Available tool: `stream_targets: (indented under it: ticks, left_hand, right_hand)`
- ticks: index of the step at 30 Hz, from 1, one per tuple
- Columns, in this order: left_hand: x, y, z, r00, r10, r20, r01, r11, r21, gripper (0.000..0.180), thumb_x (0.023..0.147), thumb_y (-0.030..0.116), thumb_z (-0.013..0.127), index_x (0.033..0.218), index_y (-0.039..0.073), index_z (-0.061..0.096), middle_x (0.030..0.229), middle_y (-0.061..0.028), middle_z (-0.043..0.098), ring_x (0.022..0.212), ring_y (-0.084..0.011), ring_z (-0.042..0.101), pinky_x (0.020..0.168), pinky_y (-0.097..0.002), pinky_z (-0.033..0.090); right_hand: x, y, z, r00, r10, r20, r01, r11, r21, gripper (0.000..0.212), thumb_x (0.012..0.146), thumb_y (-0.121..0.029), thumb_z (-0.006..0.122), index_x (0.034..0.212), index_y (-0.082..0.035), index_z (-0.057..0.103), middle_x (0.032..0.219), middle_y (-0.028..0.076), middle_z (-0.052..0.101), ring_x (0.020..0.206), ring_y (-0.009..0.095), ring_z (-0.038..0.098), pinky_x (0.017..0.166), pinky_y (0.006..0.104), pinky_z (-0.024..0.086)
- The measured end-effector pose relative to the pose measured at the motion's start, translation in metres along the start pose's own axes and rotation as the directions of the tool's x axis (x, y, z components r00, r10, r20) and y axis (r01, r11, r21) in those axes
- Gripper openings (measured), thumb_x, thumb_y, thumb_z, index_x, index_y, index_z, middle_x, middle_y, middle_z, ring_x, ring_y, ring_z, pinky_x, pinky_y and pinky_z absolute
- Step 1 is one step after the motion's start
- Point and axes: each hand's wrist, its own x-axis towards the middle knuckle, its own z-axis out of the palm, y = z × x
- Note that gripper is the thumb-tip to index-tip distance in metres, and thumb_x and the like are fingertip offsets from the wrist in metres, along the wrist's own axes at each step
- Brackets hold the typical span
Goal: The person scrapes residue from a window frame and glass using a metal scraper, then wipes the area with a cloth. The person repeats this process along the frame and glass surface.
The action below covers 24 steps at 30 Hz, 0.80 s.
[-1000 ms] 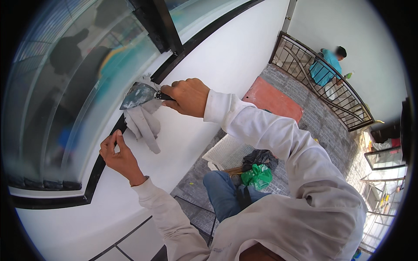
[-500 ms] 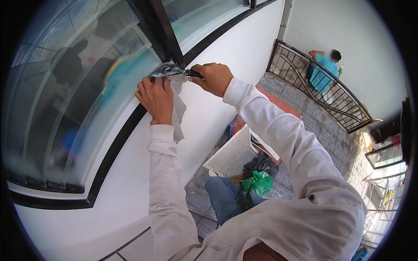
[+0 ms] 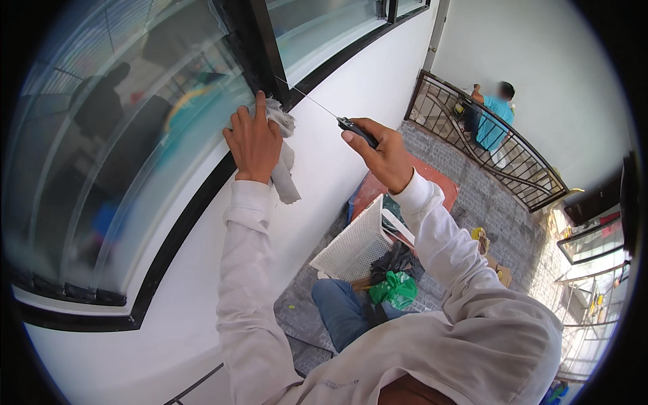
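My right hand (image 3: 383, 152) is wrapped around the black handle of a putty knife (image 3: 353, 128). Its blade shows edge-on as a thin line pointing toward the black window frame (image 3: 270, 64), and the frames do not show whether the tip touches it. My left hand (image 3: 255, 143) is at the frame's lower corner, index finger stretched up onto the black post, the other fingers bent. A torn, crumpled grey sheet (image 3: 285, 177) hangs between this hand and the white wall, its upper part pinched beside my thumb.
Louvred glass panes (image 3: 145, 135) fill the window at left. Below stand a white perforated basket (image 3: 354, 239), a green plastic bag (image 3: 395, 290) and a red board (image 3: 432, 189). A person in a blue shirt (image 3: 498, 118) sits behind a metal railing (image 3: 520, 165).
My right hand has drawn back right and down from the corner, turning the putty knife edge-on. My left hand has shifted slightly up and right; the grey sheet's top is now more crumpled and exposed.
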Motion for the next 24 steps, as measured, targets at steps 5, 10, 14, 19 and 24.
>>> stream_targets:
  ticks: [5,10,14,19,24]
  left_hand:
    - [0.013,-0.003,0.003,0.995,0.029,0.098,-0.034,0.998,0.053,0.031,0.094,0.034,0.06,0.108,0.009,0.073,0.1,-0.0134,0.059,0.095,-0.0295,0.06,0.081,-0.0494,0.048]
    - [0.015,-0.02,-0.016,0.982,0.023,0.188,-0.022,1.0,-0.01,0.028,0.097,0.03,0.058,0.102,0.008,0.075,0.096,-0.0143,0.062,0.092,-0.031,0.064,0.075,-0.0473,0.052]
    - [0.0,-0.039,-0.045,0.978,0.021,0.208,-0.025,1.0,0.019,0.023,0.096,0.022,0.059,0.099,0.005,0.074,0.09,-0.0164,0.063,0.086,-0.033,0.066,0.069,-0.0441,0.055]
    - [-0.038,-0.075,-0.084,0.955,-0.092,0.28,0.051,0.988,0.149,0.023,0.097,0.018,0.058,0.102,0.002,0.073,0.091,-0.0178,0.066,0.086,-0.0359,0.068,0.07,-0.0449,0.055]
    - [-0.094,-0.123,-0.173,0.828,-0.423,0.368,0.197,0.834,0.516,0.031,0.099,0.023,0.053,0.085,0.001,0.07,0.087,-0.0188,0.07,0.083,-0.0385,0.069,0.07,-0.0468,0.055]
  right_hand:
    - [-0.052,0.034,-0.011,0.995,0.095,0.008,-0.095,0.995,0.008,0.04,0.096,-0.032,0.067,0.112,0.005,0.067,0.072,0.004,0.06,0.064,0.009,0.05,0.057,0.0259,0.041]
    - [-0.093,0.064,-0.01,0.991,0.125,0.042,-0.126,0.992,0.022,0.041,0.095,-0.031,0.067,0.113,0.006,0.066,0.069,0.006,0.06,0.062,0.011,0.053,0.057,0.0274,0.042]
    - [-0.115,0.077,-0.011,0.975,0.195,0.111,-0.191,0.981,-0.046,0.039,0.094,-0.028,0.069,0.114,0.006,0.066,0.077,0.011,0.067,0.065,0.013,0.06,0.06,0.0295,0.047]
    - [-0.138,0.091,-0.023,0.951,0.285,0.12,-0.278,0.958,-0.067,0.038,0.093,-0.026,0.07,0.115,0.005,0.067,0.082,0.013,0.069,0.068,0.014,0.062,0.062,0.0302,0.049]
    - [-0.174,0.115,-0.053,0.926,0.363,0.102,-0.357,0.931,-0.074,0.036,0.094,-0.026,0.069,0.114,0.003,0.067,0.083,0.013,0.07,0.072,0.014,0.062,0.066,0.0299,0.049]
